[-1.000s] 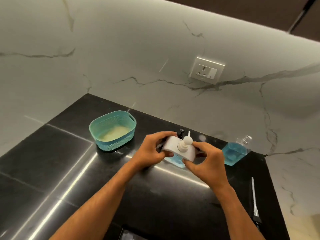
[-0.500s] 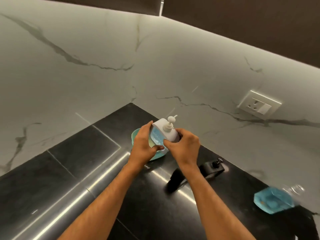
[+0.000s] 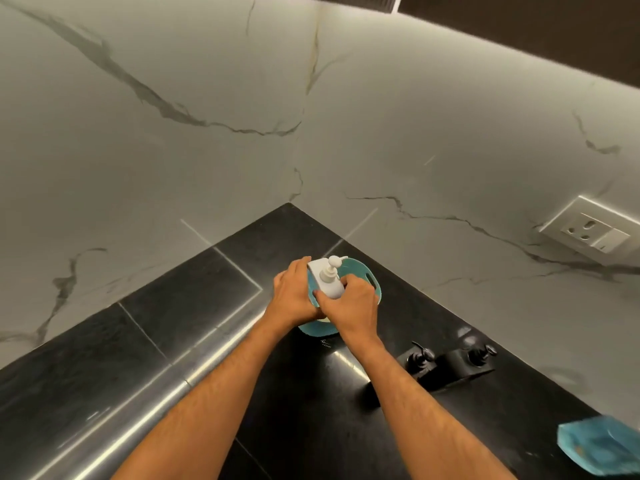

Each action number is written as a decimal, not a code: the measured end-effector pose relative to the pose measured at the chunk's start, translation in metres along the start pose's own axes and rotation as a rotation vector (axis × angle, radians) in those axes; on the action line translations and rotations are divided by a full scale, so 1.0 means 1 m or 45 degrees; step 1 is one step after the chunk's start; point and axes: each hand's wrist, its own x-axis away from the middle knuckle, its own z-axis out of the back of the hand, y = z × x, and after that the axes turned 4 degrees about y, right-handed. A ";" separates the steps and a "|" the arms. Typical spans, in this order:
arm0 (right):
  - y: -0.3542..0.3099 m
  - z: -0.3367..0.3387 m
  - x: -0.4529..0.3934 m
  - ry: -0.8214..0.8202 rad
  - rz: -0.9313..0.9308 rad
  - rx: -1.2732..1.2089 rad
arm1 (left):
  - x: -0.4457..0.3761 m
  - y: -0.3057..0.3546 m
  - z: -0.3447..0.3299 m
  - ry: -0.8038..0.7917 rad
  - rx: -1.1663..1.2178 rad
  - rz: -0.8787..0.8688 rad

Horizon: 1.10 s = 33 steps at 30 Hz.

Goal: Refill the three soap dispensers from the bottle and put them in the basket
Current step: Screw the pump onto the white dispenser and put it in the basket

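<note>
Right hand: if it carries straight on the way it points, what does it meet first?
Probably the teal basket: the right hand, with the left hand, grips the white soap dispenser right above it. Depth is unclear.

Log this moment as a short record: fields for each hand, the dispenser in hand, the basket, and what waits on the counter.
left hand: grips the white dispenser's left side
right hand: grips its right side
white dispenser: upright, pump on, over the basket
basket: teal, near the counter's corner, mostly hidden by the hands
black dispensers: two on the counter, to the right
refill bottle: blue liquid, at the lower right edge
</note>
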 end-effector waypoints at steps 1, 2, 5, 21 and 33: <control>0.002 -0.004 -0.001 -0.027 -0.004 0.021 | -0.001 -0.004 -0.003 0.015 -0.009 0.001; 0.004 -0.006 -0.003 -0.049 -0.006 0.048 | 0.000 -0.006 -0.004 0.028 -0.022 0.003; 0.009 -0.011 -0.006 -0.125 -0.022 0.102 | 0.000 -0.011 -0.008 0.006 -0.058 0.011; 0.008 -0.022 -0.018 -0.366 -0.176 0.013 | 0.002 -0.015 -0.008 -0.100 0.228 -0.133; 0.016 -0.005 -0.009 -0.333 -0.046 -0.016 | 0.012 -0.007 -0.006 -0.023 0.186 -0.163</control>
